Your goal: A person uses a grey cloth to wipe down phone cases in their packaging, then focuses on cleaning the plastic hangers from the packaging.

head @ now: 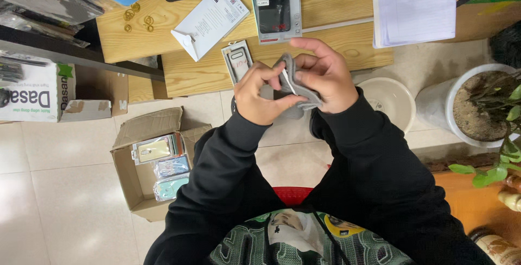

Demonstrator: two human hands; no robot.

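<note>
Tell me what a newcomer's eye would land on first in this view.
First, the two hands at the centre: the left hand and right hand together grip a soft grey phone case above the pale tiled floor. Just beyond lies the light wooden tabletop, holding a boxed black phone case in clear packaging. At lower left an open brown cardboard box holds more packaged cases.

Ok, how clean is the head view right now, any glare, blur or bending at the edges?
Head view: soft, even light; both hands, left hand and right hand, and the grey case are sharp. Mild sheen on the boxed phone case. Wide-lens bending at the edges; the cardboard box stays readable. No motion blur.
</note>
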